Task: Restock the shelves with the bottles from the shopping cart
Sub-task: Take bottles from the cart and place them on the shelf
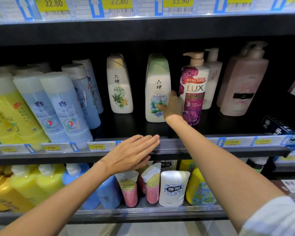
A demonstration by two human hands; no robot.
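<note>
A white bottle with a pale green cap (156, 82) stands upright on the middle shelf (177, 145), with more of the same kind lined up behind it. My right hand (173, 107) grips its lower right side, thumb on the front label. To its right stands a purple and white LUX pump bottle (194, 89), touching my hand. A white bottle with a beige cap (119, 86) stands to the left with a gap between. My left hand (133, 154) lies flat and open on the shelf's front edge, holding nothing.
Pale blue bottles (61, 108) and yellow bottles (8, 113) lean at the left of the middle shelf. A pink pump bottle (242, 86) stands at the right. The lower shelf holds yellow, blue, pink and white bottles (173, 188). Price tags run along the shelf edges.
</note>
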